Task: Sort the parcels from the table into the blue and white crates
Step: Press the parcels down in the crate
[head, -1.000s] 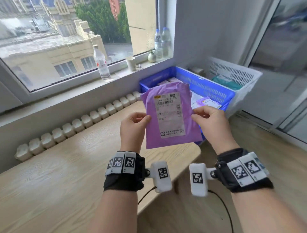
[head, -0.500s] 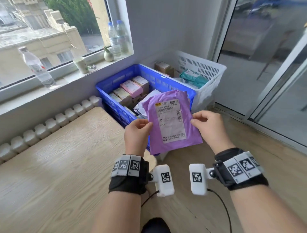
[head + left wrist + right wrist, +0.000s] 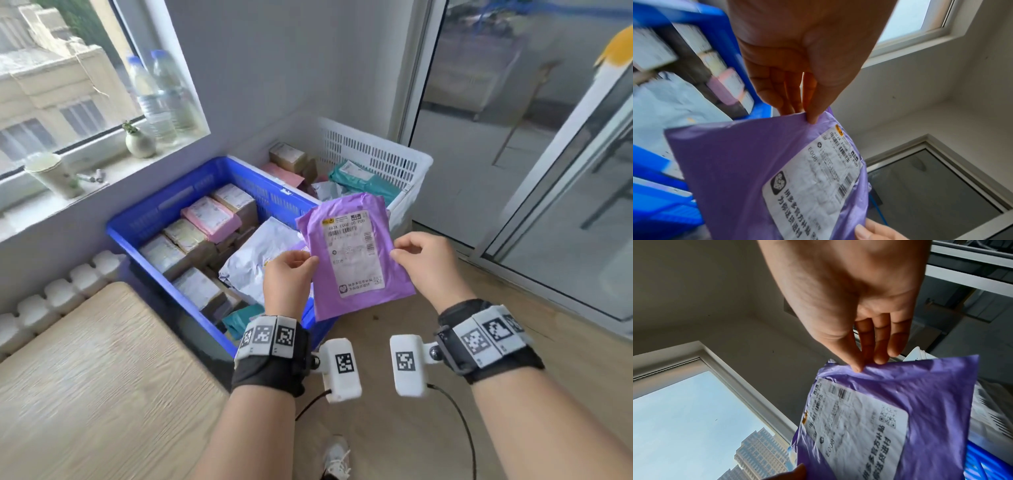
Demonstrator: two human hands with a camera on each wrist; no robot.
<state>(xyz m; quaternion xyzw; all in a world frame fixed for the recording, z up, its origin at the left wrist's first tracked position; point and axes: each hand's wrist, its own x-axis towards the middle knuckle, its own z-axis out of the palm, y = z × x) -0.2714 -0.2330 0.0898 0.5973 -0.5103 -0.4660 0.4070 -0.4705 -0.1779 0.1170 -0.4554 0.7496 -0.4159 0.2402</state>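
Parcels already filled much of the blue crate [image 3: 144, 219]: rows of small labelled boxes, a pink-wrapped one, a pale grey mailer bag and a teal bag near its front corner. The white crate [image 3: 416, 164] behind it held a smaller lot, among them a teal bag, a pink flat packet and a brown box. Judged from that, most of the sorting looked done.

One purple parcel [image 3: 352, 253] was in the air, held label-up between both hands above the near right corner of the blue crate, with its top edge reaching toward the white crate's front wall. The left hand [image 3: 289, 277] pinched the parcel's left edge between thumb and fingers; in the left wrist view the thumb [image 3: 813, 105] lay on the label side and the fingers sat behind the plastic. The right hand [image 3: 426, 263] pinched the opposite edge the same way, thumb on top, fingers curled under.

The wooden table [image 3: 85, 377] showed no parcels on the part that was in view, though its far left lay outside the frame, so whether this was the last one could not be told. What remained, at least, was to choose a crate for the purple parcel, probably by its label, and drop it in. Which crate it belonged to was not evident.
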